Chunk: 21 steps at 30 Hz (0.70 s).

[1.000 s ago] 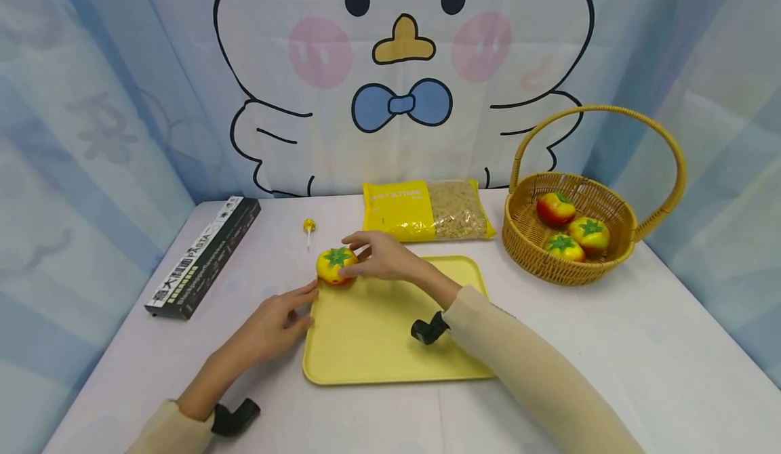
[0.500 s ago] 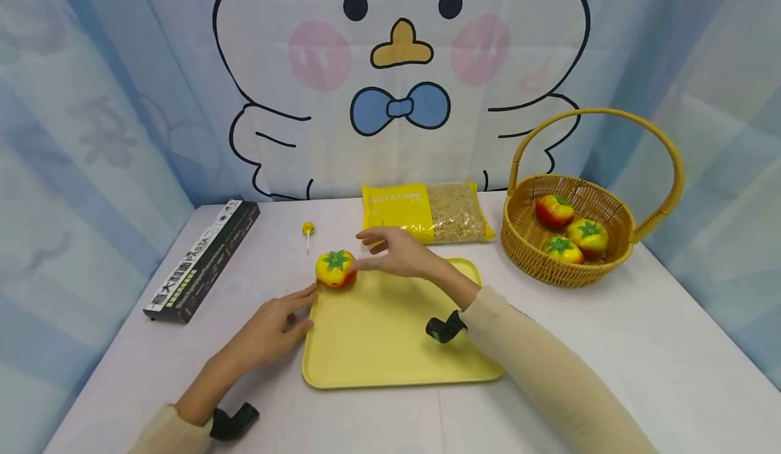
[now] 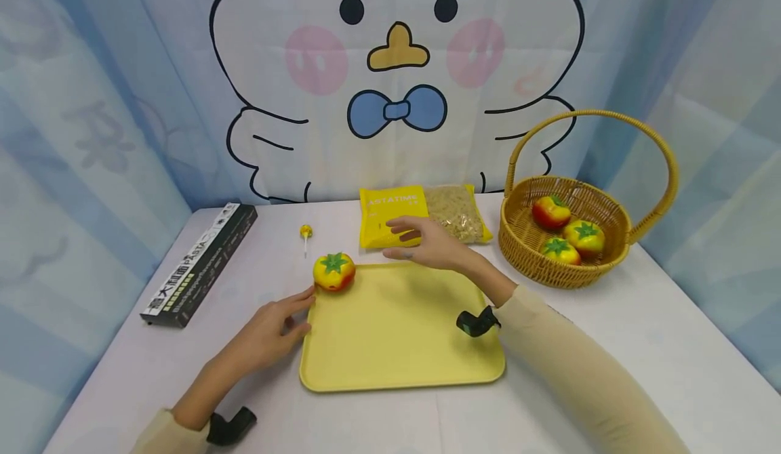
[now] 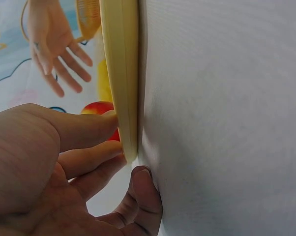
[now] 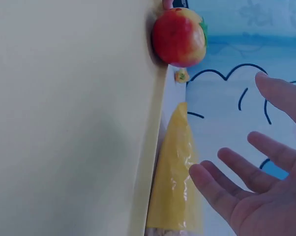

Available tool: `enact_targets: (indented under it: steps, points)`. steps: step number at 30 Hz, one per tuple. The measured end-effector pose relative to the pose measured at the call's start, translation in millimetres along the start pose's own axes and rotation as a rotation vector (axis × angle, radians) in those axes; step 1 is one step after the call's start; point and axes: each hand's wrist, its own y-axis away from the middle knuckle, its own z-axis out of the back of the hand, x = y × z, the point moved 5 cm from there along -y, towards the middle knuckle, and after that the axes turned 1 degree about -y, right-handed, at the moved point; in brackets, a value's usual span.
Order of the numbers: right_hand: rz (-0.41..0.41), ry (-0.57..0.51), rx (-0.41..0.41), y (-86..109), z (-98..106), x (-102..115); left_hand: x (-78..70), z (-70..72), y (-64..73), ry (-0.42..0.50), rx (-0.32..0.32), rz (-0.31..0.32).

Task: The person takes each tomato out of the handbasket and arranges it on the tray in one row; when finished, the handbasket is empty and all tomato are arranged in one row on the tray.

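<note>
A yellow-and-red toy fruit [image 3: 333,272] with a green leafy top, much like a persimmon, sits at the far left corner of the yellow tray [image 3: 403,332]. My left hand [image 3: 271,332] rests at the tray's left side; its fingertips touch the rim in the left wrist view, and the fingers are loosely bent. To the right of the fruit, my right hand [image 3: 430,242] hovers over the tray's far edge, holding nothing. Its fingers [image 5: 212,189] are spread and relaxed in the right wrist view, where the toy fruit [image 5: 180,37] stands apart from them.
A wicker basket [image 3: 531,257] with several similar fruits stands at the right. Behind the tray lies a yellow pasta bag [image 3: 390,220], partly covered by my right hand. A lollipop [image 3: 306,232] and a black pasta box [image 3: 201,264] lie to the left. A printed curtain hangs behind.
My right hand has let go of the toy fruit and drawn away to the right. The fruit stays at the tray's corner, and my left hand keeps its place at the rim.
</note>
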Motion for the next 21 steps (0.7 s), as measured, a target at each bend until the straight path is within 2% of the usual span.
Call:
enact_targets:
  steps: [8, 21]
  points:
    - [0.010, 0.050, -0.063, 13.6, 23, -9, 1.5, 0.0, -1.7, -0.001, 0.008, -0.001]
    - [-0.033, 0.028, -0.130, 36.4, 61, -31, -0.7, -0.3, 0.0, 0.006, 0.003, 0.008]
